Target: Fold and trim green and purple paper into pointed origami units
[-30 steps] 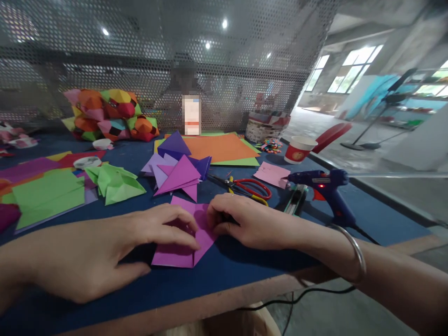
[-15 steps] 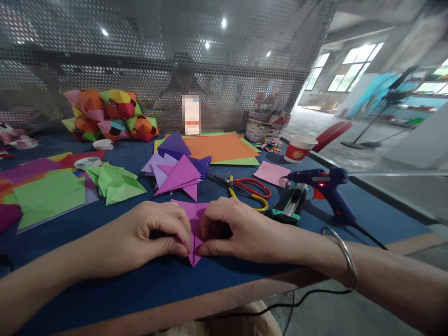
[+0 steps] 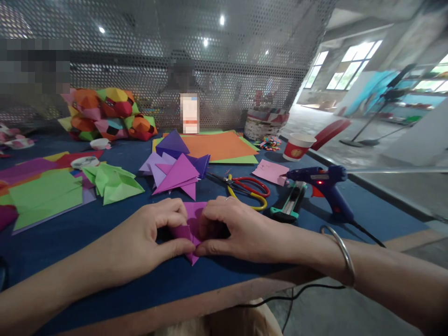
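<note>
A folded magenta paper piece [image 3: 192,224] lies on the blue table [image 3: 147,280] near the front edge. My left hand [image 3: 147,240] pinches its left side, thumb and curled fingers pressed on the fold. My right hand [image 3: 231,231] pinches the right side, thumb tip meeting the left thumb at the paper's lower point. Most of the paper is hidden under both hands. A metal bangle [image 3: 341,254] sits on my right wrist.
Behind my hands lie folded purple paper units [image 3: 177,170], green folded paper [image 3: 112,182], scissors [image 3: 247,189], a green cutter [image 3: 289,205], a blue glue gun [image 3: 324,184], a pink note [image 3: 271,171], orange sheets [image 3: 217,145], a paper cup [image 3: 297,148], coloured paper balls [image 3: 108,114]. A person sits behind the mesh screen.
The flat magenta sheet has been folded inward into a narrow pointed shape. Both hands came together from lying spread on it to pinching it at the middle.
</note>
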Available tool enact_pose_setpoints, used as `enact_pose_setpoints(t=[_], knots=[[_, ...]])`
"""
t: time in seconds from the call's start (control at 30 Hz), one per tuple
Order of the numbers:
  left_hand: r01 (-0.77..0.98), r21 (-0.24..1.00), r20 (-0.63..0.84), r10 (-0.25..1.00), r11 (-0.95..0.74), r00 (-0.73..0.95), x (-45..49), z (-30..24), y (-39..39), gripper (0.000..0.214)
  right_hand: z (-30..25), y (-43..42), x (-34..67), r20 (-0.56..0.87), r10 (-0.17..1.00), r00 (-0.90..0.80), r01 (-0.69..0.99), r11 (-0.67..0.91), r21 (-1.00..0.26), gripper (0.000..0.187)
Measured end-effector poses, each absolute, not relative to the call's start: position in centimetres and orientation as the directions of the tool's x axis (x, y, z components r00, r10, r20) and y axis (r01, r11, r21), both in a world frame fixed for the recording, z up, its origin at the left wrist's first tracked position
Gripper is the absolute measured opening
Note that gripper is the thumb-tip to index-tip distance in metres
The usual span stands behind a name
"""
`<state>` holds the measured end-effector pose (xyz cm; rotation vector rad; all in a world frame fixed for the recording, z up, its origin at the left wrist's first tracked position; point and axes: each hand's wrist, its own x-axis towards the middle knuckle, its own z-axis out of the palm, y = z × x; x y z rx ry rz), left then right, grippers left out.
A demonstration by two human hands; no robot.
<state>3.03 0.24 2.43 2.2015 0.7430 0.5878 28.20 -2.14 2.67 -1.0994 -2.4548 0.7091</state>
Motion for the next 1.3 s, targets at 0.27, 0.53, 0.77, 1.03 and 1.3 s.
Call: enact_pose_setpoints(t=[0.27,0.53,0.77,1.03,1.3], knots=[[0.233,0.836,0.078,0.529,-0.496,0.845,1.7,2.2,1.7,0.02,2.6,-2.1,28.2,0.135,0.76,-0.636,0.57,0.58,-0.582,0.038],[0.269,0.783,0.059,0.497,-0.561,0.866,1.4,1.9,1.8,0.023,2.6,-2.1,28.1,0.134,0.763,-0.633,0.569,0.575,-0.587,0.038],[0.23,0.798,0.1,0.5,-0.557,0.86,1.9,1.6,1.6,0.023,2.7,-2.1,28.2,0.147,0.754,-0.64,0.541,0.579,-0.611,0.036],[0.267,0.78,0.166,0.599,-0.566,0.783,2.6,1.2,0.8,0.023,2.6,-2.0,28.2,0.152,0.751,-0.643,0.552,0.591,-0.588,0.036],[0.355,0.717,0.2,0.665,-0.6,0.72,2.9,0.4,0.0,0.023,2.7,-2.2,28.2,0.139,0.764,-0.63,0.56,0.571,-0.6,0.034]])
